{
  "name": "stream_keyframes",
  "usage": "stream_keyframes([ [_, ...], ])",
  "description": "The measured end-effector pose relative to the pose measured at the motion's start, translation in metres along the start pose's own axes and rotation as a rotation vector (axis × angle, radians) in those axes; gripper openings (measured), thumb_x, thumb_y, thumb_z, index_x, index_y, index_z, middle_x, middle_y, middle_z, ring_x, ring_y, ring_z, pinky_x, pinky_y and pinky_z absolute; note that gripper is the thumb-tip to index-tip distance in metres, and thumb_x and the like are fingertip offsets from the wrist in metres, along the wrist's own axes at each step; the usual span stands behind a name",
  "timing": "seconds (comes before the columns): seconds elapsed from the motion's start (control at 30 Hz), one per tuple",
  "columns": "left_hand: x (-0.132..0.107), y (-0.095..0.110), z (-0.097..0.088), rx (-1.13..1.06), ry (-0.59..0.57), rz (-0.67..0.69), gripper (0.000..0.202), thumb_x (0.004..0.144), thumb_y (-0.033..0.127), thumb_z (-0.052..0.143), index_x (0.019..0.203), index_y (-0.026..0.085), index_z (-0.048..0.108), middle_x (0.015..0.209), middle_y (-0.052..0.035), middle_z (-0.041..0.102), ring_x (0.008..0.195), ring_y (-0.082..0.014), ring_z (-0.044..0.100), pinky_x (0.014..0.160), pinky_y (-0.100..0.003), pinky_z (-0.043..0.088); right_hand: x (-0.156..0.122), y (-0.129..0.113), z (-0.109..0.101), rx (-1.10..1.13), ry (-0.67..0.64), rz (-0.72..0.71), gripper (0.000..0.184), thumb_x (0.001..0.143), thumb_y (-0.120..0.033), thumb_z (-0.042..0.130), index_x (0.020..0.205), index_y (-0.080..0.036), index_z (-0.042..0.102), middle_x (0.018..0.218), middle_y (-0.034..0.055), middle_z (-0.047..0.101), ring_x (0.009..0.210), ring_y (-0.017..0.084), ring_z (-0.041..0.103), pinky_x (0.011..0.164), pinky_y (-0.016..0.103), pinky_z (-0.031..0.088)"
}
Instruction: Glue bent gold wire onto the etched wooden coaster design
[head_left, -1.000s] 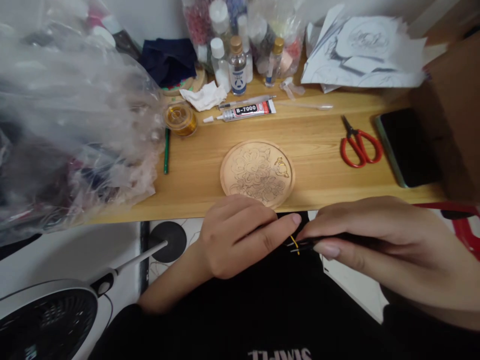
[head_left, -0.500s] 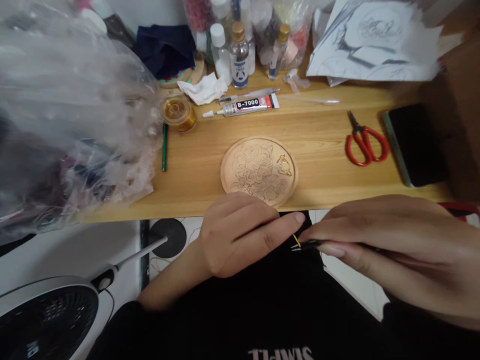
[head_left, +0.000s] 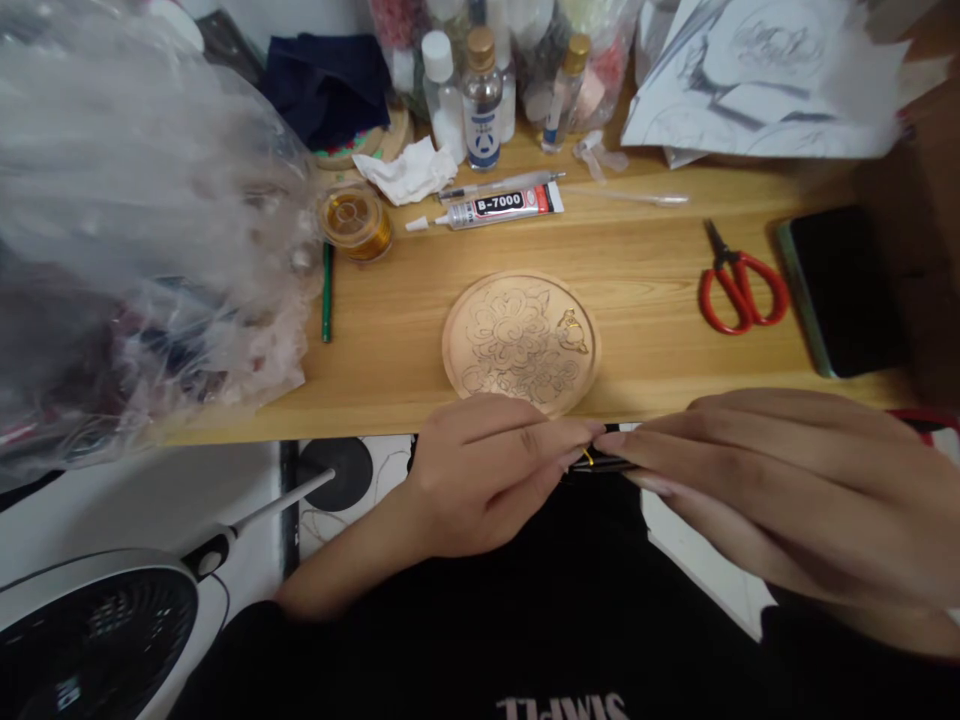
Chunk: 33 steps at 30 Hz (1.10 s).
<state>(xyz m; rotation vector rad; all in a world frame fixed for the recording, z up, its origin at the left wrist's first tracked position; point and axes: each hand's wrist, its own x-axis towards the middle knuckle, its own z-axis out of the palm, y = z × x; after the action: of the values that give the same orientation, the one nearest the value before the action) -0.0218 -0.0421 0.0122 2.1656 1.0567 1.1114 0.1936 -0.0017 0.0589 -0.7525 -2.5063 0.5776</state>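
Note:
My left hand (head_left: 491,470) is closed, thumb and index finger pinched together just in front of the table edge. A short bent piece of gold wire (head_left: 589,458) shows right at those fingertips. My right hand (head_left: 780,490) is closed around black tweezers (head_left: 611,465), whose slim tips reach toward the wire. The fingertips of both hands almost meet, so the wire's ends are hidden. Just beyond the hands lies a round wooden plate (head_left: 517,345) with a flower drawing in dark lines. On its right side sits a small gold wire shape (head_left: 573,332).
Red-handled scissors (head_left: 739,290) and a phone (head_left: 844,290) lie at right. Behind the plate are a B-7000 glue tube (head_left: 506,205), a gold wire spool (head_left: 356,225) and small bottles (head_left: 482,110). Plastic bags (head_left: 150,230) crowd the left, above a fan (head_left: 97,630).
My left thumb and index finger have come together at the gold wire. My right hand has moved slightly up and left with the tweezers, bringing the hands closer.

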Motion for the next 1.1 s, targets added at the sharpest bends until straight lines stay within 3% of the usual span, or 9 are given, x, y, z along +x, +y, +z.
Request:
stream_keyframes([
  [0.3,0.0,0.003,0.007,-0.026,0.095,-0.081,0.011,0.095,0.013,0.056,0.097,0.014,0.067,0.076,-0.0006,0.073,0.067,-0.0065,0.066,0.066,-0.016,0.055,0.001,0.003,0.005,-0.004,0.011,0.002,0.017,0.091,-0.017,0.062,0.103,-0.023,0.071,0.08,0.0019,0.077,0.064,0.017,0.071,0.053,0.028,0.055],
  [0.6,0.002,0.003,0.009,-0.005,0.095,-0.089,0.011,0.094,0.011,0.058,0.097,0.012,0.068,0.077,-0.0016,0.074,0.067,-0.0065,0.067,0.067,-0.015,0.057,0.006,0.009,0.004,-0.074,0.054,-0.08,0.012,0.092,-0.018,0.059,0.095,-0.022,0.07,0.074,0.0021,0.077,0.058,0.016,0.071,0.048,0.026,0.054],
  [1.1,0.004,0.003,0.008,0.043,0.067,-0.111,0.013,0.095,0.012,0.057,0.1,0.014,0.069,0.084,-0.0024,0.077,0.073,-0.0074,0.071,0.072,-0.016,0.059,0.007,0.011,0.006,-0.03,0.091,-0.04,0.013,0.089,-0.015,0.063,0.088,-0.022,0.073,0.073,0.0024,0.076,0.056,0.015,0.069,0.05,0.024,0.054],
])
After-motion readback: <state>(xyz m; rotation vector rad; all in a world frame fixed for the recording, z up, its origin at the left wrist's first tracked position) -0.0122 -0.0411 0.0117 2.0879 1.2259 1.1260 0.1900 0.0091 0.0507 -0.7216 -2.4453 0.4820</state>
